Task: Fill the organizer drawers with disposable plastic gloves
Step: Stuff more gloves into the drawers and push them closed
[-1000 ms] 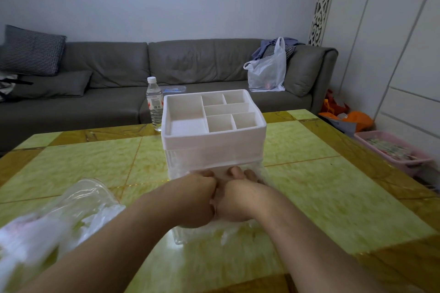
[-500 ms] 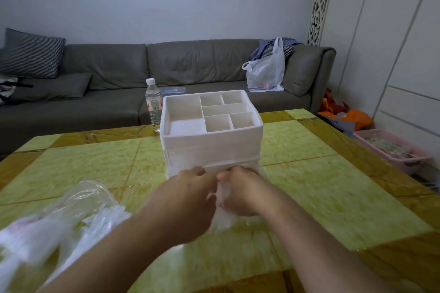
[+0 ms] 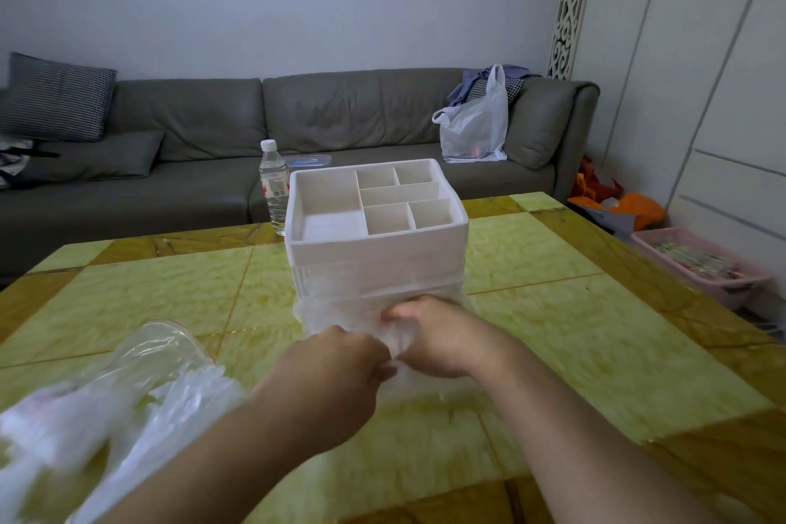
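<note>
A white organizer with several open top compartments stands mid-table, its clear drawers facing me. A wad of clear plastic gloves bulges out at the lowest drawer front. My left hand and my right hand meet there, both with fingers curled into the glove plastic. The drawer itself is mostly hidden behind the hands and the plastic. A clear bag of more gloves lies at the near left of the table.
The yellow-green tiled table carries a water bottle just behind the organizer's left corner. A grey sofa with a white shopping bag runs along the back. A pink basket sits on the floor at right.
Both hands have drawn back slightly toward me from the drawer front, still bunching the glove plastic. The view has tilted up a little.
</note>
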`<state>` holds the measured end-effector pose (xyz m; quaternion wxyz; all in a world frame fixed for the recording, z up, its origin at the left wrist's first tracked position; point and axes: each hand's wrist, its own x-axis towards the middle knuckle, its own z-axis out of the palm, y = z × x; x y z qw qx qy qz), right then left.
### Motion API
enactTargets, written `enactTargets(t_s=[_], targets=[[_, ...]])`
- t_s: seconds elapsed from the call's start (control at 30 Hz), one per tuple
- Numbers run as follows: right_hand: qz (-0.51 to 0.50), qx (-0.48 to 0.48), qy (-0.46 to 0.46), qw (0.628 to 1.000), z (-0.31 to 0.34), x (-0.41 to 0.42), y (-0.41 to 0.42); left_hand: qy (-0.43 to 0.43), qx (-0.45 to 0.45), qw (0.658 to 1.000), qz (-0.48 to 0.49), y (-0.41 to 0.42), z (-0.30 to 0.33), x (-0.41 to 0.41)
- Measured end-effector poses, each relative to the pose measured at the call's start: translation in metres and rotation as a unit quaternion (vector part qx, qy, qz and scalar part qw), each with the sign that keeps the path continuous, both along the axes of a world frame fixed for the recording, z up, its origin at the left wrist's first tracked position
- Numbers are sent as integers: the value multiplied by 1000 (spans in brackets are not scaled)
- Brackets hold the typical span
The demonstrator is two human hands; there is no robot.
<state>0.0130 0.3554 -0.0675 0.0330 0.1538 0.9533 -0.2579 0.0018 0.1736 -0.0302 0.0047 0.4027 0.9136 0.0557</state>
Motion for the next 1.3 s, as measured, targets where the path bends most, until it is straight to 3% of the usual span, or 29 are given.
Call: enactTargets(t_s=[0.27,0.33,0.43,0.53,0.67,1.07,1.3], targets=[[29,44,4,999,10,13,-5,-86,-96,992,3,9,19,-15],[21,49,4,999,7,9,-7,-105,-82,991,-3,4,25,-11],[23,60,-6,998,8,4,-5,-53,-54,997,-7,2,31,5],[22,53,-11,998,9,4,-4,24,-117,992,47,8,24,23],[10,50,8,999,2,6,-5,-15,-183,977,110,16,17,25],[13,43,-13,999,3,6,-2,-54,-246,961,110,44,7,2],[-8,-30,-26,999,2,5,0,-101,-196,967,124,60,-26,-36]])
